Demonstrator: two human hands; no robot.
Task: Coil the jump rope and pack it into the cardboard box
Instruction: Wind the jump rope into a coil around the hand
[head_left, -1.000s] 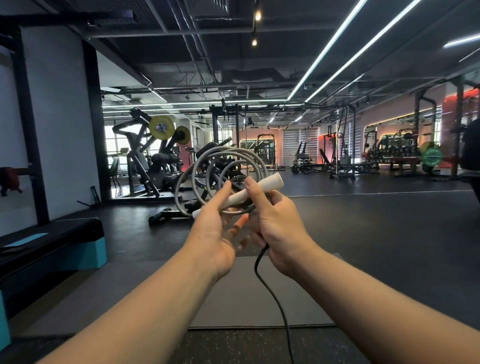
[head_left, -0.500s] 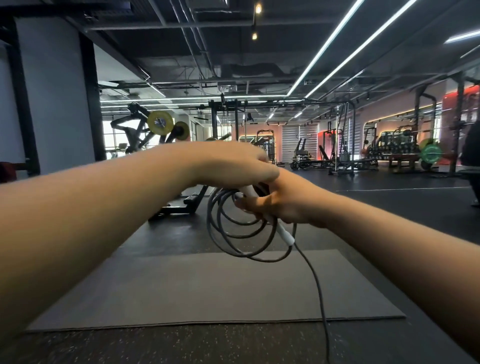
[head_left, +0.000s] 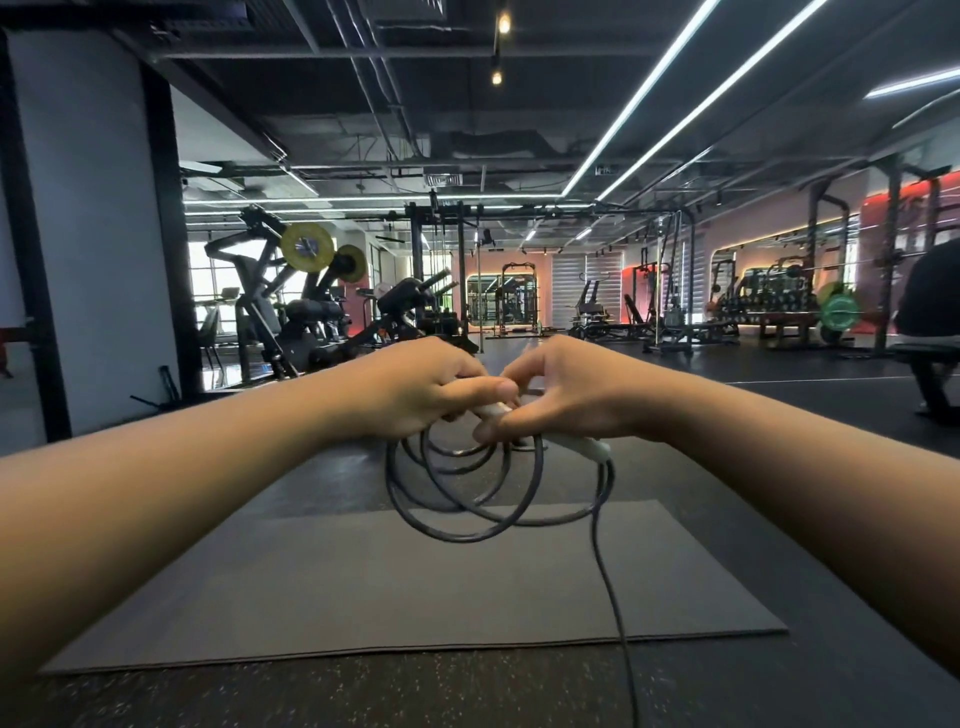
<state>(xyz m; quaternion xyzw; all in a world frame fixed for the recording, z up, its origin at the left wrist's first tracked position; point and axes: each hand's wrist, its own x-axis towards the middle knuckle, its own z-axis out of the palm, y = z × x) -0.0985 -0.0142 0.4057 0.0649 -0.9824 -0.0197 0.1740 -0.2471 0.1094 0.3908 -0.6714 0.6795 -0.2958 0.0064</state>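
Both hands are raised in front of me, meeting at the centre. My left hand (head_left: 426, 387) is closed over the top of the coiled dark jump rope (head_left: 467, 488), whose several loops hang below the fingers. My right hand (head_left: 561, 395) grips the white handle (head_left: 584, 446), which pokes out under the palm toward the lower right. From the handle's end a loose length of rope (head_left: 613, 613) drops to the bottom edge of the view. No cardboard box is in view.
A grey exercise mat (head_left: 363, 587) lies on the black rubber floor below my hands. Weight machines (head_left: 291, 312) stand at the left behind a white pillar (head_left: 88, 249). Racks and benches line the back and right, where a person (head_left: 930, 301) sits.
The coil has flipped from standing above my hands to hanging below them. My left arm has dropped lower and my hands now sit side by side, with the handle pointing down to the right.
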